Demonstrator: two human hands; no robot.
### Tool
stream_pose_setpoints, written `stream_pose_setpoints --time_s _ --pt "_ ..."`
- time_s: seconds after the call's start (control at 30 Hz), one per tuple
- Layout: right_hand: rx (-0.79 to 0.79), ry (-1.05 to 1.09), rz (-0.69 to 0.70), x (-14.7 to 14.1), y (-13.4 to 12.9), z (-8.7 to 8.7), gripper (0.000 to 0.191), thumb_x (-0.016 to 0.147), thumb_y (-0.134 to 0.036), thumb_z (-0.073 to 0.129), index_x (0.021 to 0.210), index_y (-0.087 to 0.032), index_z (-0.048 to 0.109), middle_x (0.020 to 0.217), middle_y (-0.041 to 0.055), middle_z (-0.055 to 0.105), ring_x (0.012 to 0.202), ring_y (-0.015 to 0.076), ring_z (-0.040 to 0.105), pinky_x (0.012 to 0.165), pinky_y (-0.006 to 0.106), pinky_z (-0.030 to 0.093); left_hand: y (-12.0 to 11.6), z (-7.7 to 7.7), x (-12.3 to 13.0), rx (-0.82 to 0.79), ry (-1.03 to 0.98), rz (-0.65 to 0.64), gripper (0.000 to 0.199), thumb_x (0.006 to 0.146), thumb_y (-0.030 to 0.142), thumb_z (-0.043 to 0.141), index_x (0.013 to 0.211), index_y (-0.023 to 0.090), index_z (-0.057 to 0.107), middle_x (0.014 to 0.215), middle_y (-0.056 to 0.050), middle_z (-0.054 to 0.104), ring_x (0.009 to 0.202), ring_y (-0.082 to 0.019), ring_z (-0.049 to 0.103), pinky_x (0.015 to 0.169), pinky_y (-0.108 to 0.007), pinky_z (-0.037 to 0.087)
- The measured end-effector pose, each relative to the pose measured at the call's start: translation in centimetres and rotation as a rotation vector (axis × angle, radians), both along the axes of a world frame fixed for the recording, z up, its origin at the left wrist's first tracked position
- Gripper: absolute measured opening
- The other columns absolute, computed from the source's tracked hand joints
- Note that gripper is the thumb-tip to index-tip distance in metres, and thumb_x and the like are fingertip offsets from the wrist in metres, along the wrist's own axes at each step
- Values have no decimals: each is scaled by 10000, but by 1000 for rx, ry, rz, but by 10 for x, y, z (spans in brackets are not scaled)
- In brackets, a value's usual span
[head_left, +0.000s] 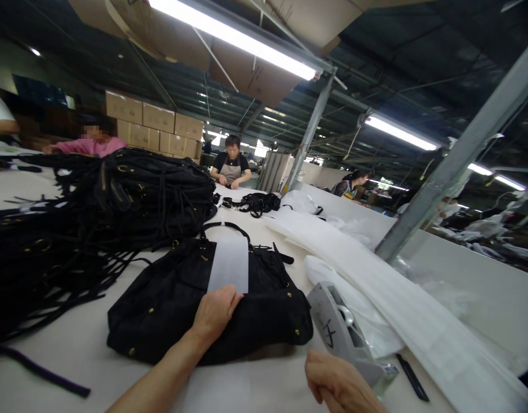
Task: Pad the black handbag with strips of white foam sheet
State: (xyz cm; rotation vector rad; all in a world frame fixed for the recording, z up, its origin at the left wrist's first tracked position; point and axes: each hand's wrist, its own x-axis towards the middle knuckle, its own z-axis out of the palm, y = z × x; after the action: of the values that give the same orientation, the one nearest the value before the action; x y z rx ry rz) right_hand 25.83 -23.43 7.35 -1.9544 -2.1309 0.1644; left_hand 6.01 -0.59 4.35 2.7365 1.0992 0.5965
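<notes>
A black handbag [169, 312] with gold-coloured studs lies on the table before me, its handle [227, 225] pointing away. Across its upper middle runs a pale white strip [230, 261], thin like paper or foam. My left hand [218, 310] rests on the bag, its fingers closed at the strip's near end. Another pale strip section [218, 387] shows on the table at the bag's near side. My right hand [336, 381] is closed beside a grey tape dispenser [332, 321] with a dark mark on its side; whatever its curled fingers may hold is hidden.
Black bags with long straps [152, 189] are heaped at left. Long white sheets [375, 281] stretch along the right, near a black cutter-like tool [412, 376]. A slanted metal post [453, 155] rises at right. A person in an apron [231, 166] works across the table.
</notes>
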Motion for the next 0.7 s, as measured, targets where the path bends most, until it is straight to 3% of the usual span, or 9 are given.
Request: stream_pose_setpoints --time_s 0.07,0.17,0.2,0.27,0.33,0.37,0.53,0.6,0.7 --pt "50 13 -56 1 -1 10 392 788 -30 354 936 -230 656 842 14 646 756 135 639 679 218 470 1 -1 1 -6 1 1 312 1042 344 386 850 196 582 861 -43 685 803 -220 653 664 -305 405" --pt "120 -66 -99 -2 10 12 584 821 -40 317 1324 -251 526 981 43 650 774 143 645 672 230 484 1 -1 1 -8 6 4 318 1042 344 378 839 199 575 846 -38 680 794 -212 648 668 -301 405" --pt "132 -89 -84 -3 14 10 580 821 -42 322 1314 -254 542 997 48 646 784 146 645 670 231 482 1 -1 1 -8 7 5 319 1042 343 377 836 199 574 842 -37 678 791 -210 647 668 -299 405" --pt "122 -98 -44 -3 18 2 446 812 -47 352 1040 -251 677 939 36 642 790 148 639 665 229 469 0 0 0 -7 10 7 318 1041 342 377 831 201 570 838 -34 676 789 -209 645 665 -298 404" --pt "87 -67 -12 -3 17 -2 324 776 -33 383 726 -224 640 817 12 627 744 138 629 641 220 449 0 1 0 -8 12 12 316 1040 341 380 826 203 567 838 -31 677 791 -209 644 664 -296 402" --pt "76 -55 -7 -4 16 -2 310 759 -21 386 693 -220 614 781 3 621 717 133 626 626 218 442 0 2 0 -10 13 14 315 1040 340 382 823 204 566 839 -32 677 792 -208 644 664 -295 400" --pt "220 -159 -26 -9 18 6 442 903 -71 345 1233 -252 576 978 47 647 787 152 651 671 235 486 0 4 1 -20 23 13 314 1043 333 383 829 197 567 857 -41 682 810 -214 650 668 -296 392" --pt "306 -262 -31 -9 24 6 373 935 -121 393 1232 -241 585 972 60 641 789 164 644 679 242 491 0 4 1 -20 26 12 317 1046 336 378 836 196 570 861 -43 683 820 -217 651 670 -297 389" --pt "383 -388 -16 -6 33 0 255 913 -119 463 1034 -238 653 905 45 630 755 160 617 668 242 475 1 3 1 -22 27 13 319 1045 338 378 833 197 570 859 -42 685 819 -218 652 665 -298 384"
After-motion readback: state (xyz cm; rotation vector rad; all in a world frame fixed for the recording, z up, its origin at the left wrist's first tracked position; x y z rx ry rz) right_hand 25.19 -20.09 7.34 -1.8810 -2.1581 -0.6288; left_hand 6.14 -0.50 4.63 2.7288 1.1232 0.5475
